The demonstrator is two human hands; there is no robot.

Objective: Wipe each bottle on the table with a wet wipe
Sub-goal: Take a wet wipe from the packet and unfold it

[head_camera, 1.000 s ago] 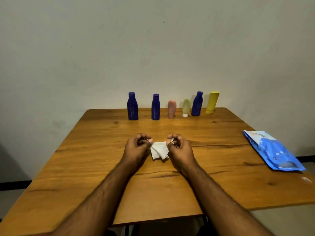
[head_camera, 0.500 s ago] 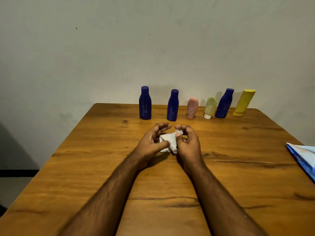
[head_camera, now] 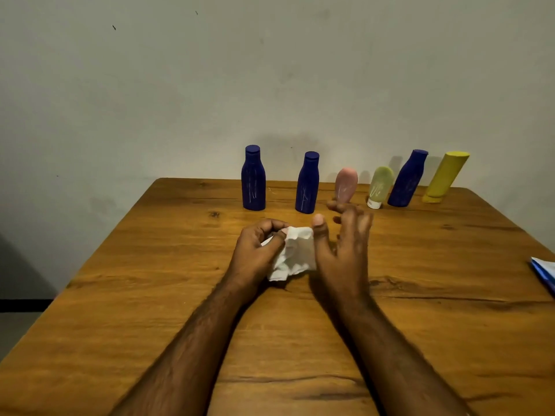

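Since half a second ago, my right hand (head_camera: 342,250) has let its fingers spread open and blur toward the bottles, only its thumb touching the crumpled white wet wipe (head_camera: 292,253). My left hand (head_camera: 258,250) keeps its grip pinched on the wipe's left side, thumb and curled fingers closed on it, at the centre of the frame above the wooden desk (head_camera: 150,295).

Six bottles line the desk's far edge at mid-frame: three dark blue plastic bottles (head_camera: 253,178) (head_camera: 307,183) (head_camera: 408,178), one pink tube (head_camera: 346,184), one pale green tube with a white cap (head_camera: 380,187) and one yellow bottle (head_camera: 446,177). One blue wipe packet (head_camera: 545,271) shows, cut off at the right edge.

Bare desk lies between my hands and the row, and along the left side to the desk's left edge.
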